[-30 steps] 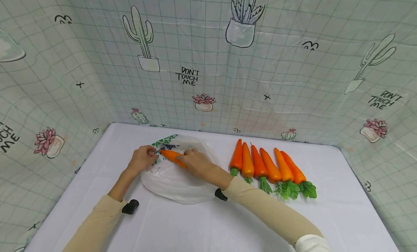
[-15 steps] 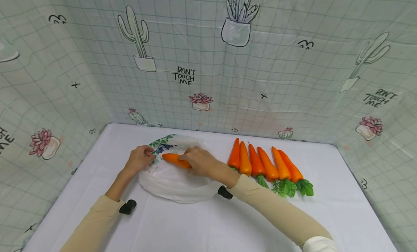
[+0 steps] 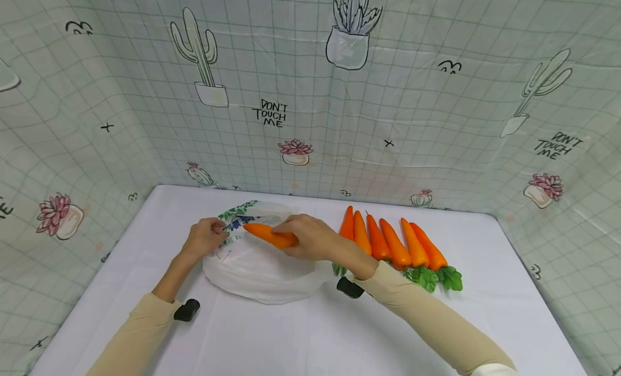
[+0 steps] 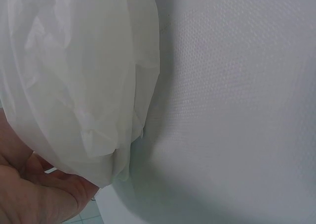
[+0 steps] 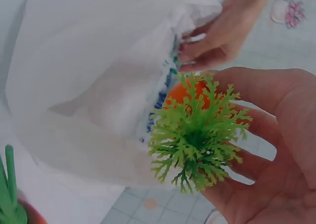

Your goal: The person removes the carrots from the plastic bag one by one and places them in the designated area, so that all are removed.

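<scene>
In the head view, a white plastic bag (image 3: 264, 276) with green and blue print lies on the left half of the table. My left hand (image 3: 206, 238) pinches its printed edge at the left; the left wrist view shows thumb and fingers (image 4: 47, 199) gathered at the bag's white film (image 4: 79, 75). Over the bag, my right hand (image 3: 310, 238) grips an orange carrot (image 3: 264, 233), its thin tip pointing left toward the print. From the right wrist, the carrot's feathery green top (image 5: 197, 135) faces the camera and hides most of its orange body.
Several more carrots (image 3: 380, 244) lie side by side right of the bag, tips toward the back, leafy tops (image 3: 427, 279) toward the front. My right forearm crosses in front of some of them. A cactus-print cloth (image 3: 310, 95) stands behind the white table (image 3: 271, 338).
My right hand has drawn the carrot to the right, away from the printed edge of the bag. The left hand keeps its hold on the edge. The head view has shifted slightly.
</scene>
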The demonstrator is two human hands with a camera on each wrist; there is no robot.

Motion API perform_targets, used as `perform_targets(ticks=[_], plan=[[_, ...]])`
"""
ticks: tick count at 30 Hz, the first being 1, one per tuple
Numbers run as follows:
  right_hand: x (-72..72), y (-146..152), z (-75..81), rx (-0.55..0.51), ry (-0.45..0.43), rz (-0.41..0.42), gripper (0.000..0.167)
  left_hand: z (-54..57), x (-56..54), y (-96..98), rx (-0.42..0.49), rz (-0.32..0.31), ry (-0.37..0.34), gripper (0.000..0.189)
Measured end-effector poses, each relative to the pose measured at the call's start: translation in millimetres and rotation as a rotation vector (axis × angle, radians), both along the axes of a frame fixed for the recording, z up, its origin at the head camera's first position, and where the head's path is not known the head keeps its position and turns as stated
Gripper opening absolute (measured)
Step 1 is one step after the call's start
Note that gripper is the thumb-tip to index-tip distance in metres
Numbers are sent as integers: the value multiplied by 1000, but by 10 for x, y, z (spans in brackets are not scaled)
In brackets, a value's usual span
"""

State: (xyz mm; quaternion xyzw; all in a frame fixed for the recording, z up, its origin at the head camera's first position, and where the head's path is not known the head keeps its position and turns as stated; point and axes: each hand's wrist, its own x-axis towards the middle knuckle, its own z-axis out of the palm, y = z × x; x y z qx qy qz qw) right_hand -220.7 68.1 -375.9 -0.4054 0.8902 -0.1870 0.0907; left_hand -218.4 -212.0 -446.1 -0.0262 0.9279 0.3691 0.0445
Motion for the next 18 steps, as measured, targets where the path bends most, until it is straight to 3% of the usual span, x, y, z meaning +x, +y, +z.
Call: perform_targets(ticks=[10,18], plan=[[-16,308,90,-169,-57,-33,46,2,-1,-11,9,-11,26,32],[-27,546,63,-319,-111,-70,48,5,15,-5,18,-2,13,32]])
